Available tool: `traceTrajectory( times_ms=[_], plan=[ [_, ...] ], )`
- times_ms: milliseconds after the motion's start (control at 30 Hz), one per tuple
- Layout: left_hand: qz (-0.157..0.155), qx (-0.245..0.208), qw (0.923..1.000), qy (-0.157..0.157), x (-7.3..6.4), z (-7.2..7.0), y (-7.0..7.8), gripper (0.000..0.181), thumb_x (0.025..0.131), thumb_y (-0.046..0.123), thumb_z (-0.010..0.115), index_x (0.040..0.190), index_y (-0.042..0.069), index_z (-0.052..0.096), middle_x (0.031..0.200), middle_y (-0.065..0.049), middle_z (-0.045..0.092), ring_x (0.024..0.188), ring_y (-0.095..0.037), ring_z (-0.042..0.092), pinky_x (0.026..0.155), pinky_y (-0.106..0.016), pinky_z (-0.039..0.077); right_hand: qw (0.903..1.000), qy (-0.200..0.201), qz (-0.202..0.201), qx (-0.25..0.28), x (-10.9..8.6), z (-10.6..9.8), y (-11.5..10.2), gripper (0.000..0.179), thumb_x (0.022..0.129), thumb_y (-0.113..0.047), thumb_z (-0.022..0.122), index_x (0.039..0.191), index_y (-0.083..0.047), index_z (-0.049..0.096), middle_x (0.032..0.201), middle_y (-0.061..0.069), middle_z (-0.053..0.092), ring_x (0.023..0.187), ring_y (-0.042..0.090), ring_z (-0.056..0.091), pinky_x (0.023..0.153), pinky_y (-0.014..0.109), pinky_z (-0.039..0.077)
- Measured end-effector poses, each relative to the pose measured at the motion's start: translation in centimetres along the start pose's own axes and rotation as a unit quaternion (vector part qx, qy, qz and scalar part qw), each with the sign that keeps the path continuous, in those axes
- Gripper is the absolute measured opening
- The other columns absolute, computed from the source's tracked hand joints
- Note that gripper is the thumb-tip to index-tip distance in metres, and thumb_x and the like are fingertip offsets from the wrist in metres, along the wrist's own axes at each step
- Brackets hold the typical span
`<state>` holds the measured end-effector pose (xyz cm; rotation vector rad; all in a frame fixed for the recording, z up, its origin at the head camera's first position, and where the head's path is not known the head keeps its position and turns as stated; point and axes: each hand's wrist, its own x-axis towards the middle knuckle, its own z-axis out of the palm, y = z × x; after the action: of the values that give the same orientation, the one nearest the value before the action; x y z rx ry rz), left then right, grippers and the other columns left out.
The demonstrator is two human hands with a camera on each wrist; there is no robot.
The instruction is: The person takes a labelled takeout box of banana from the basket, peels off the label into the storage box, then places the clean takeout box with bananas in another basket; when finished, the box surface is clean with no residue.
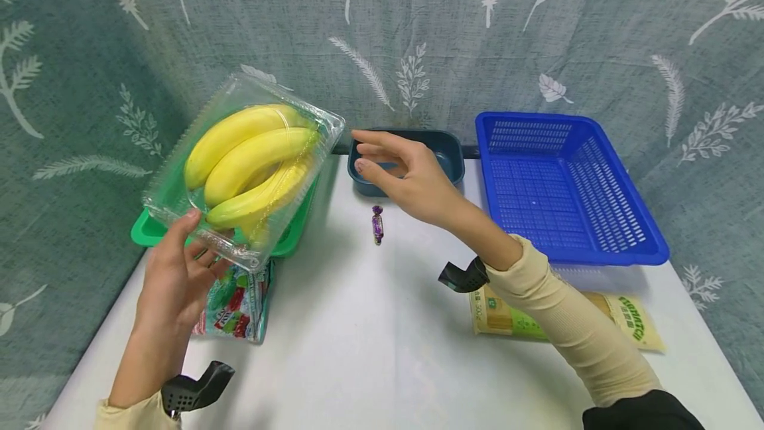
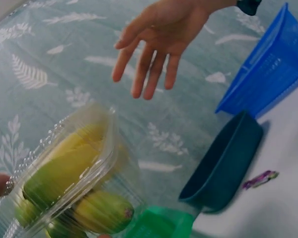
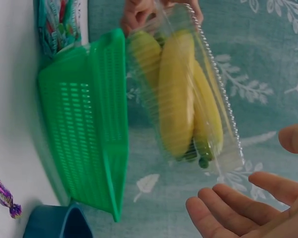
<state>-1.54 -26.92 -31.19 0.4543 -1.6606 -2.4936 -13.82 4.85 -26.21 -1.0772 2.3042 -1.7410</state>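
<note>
A clear plastic box of bananas (image 1: 251,158) is held up in the air by my left hand (image 1: 179,277), which grips its near lower corner between thumb and fingers. Under the box, the green basket (image 1: 290,237) is partly hidden. My right hand (image 1: 412,174) hovers apart from the box, fingers extended and holding nothing, in front of the dark teal bin (image 1: 453,151). In the right wrist view the bananas (image 3: 176,94) hang beside the green basket (image 3: 79,129), and the open fingers of the right hand (image 3: 248,213) point toward the box without touching it.
A purple-wrapped candy (image 1: 378,224) lies on the white table (image 1: 358,324). At the right stands a blue basket (image 1: 537,184), with a yellow-green noodle packet (image 1: 633,317) in front of it, partly behind my right arm. A red and green packet (image 1: 239,310) lies before the green basket.
</note>
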Motion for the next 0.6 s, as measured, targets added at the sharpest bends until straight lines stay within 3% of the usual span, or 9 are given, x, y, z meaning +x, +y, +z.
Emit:
traceTrajectory(
  times_ms=[133, 267, 400, 500, 600],
  plan=[
    [-0.006, -0.026, 0.9995, 0.014, 0.6, -0.7, 0.5, 0.054, 0.102, 0.033, 0.056, 0.147, 0.019, 0.029, 0.130, -0.003, 0.048, 0.121, -0.023, 0.049, 0.079, -0.030, 0.056, 0.9998, -0.009, 0.016, -0.004, 0.9, 0.7, 0.7, 0.046, 0.101, -0.027, 0.062, 0.145, -0.017, 0.054, 0.136, 0.003, 0.061, 0.121, 0.008, 0.057, 0.092, 0.035, 0.052],
    [-0.007, -0.044, 0.9985, 0.031, 1.1, -1.0, 1.0, 0.055, 0.101, 0.032, 0.059, 0.148, 0.021, 0.033, 0.140, -0.003, 0.039, 0.137, -0.033, 0.033, 0.078, -0.032, 0.058, 0.9993, -0.017, 0.027, -0.021, 2.1, 1.5, 1.2, 0.046, 0.101, -0.030, 0.061, 0.145, -0.018, 0.054, 0.134, 0.002, 0.062, 0.118, 0.007, 0.058, 0.091, 0.034, 0.052],
    [-0.024, -0.053, 0.9975, 0.039, 1.7, -1.3, 1.4, 0.068, 0.101, 0.034, 0.059, 0.157, 0.026, 0.021, 0.159, -0.016, 0.013, 0.149, -0.037, 0.009, 0.077, -0.032, 0.059, 0.9985, -0.027, 0.030, -0.037, 3.7, 2.3, 1.5, 0.046, 0.101, -0.031, 0.060, 0.145, -0.018, 0.053, 0.130, 0.002, 0.064, 0.114, 0.008, 0.061, 0.091, 0.034, 0.051],
    [-0.055, -0.083, 0.9942, 0.041, 2.3, -1.5, 1.7, 0.081, 0.100, 0.034, 0.060, 0.160, 0.035, 0.004, 0.164, -0.012, -0.009, 0.151, -0.032, -0.003, 0.082, -0.034, 0.058, 0.9976, -0.035, 0.040, -0.044, 4.8, 3.0, 1.6, 0.047, 0.101, -0.032, 0.060, 0.146, -0.017, 0.053, 0.128, 0.001, 0.065, 0.112, 0.008, 0.062, 0.092, 0.033, 0.050],
    [-0.087, -0.110, 0.9891, 0.045, 3.2, -1.5, 2.0, 0.087, 0.099, 0.033, 0.063, 0.159, 0.040, 0.000, 0.164, -0.008, -0.013, 0.151, -0.029, -0.002, 0.088, -0.038, 0.056, 0.9966, -0.042, 0.052, -0.049, 5.6, 3.6, 1.8, 0.048, 0.101, -0.033, 0.060, 0.146, -0.017, 0.052, 0.127, 0.000, 0.065, 0.112, 0.007, 0.062, 0.094, 0.032, 0.049]
  ],
)
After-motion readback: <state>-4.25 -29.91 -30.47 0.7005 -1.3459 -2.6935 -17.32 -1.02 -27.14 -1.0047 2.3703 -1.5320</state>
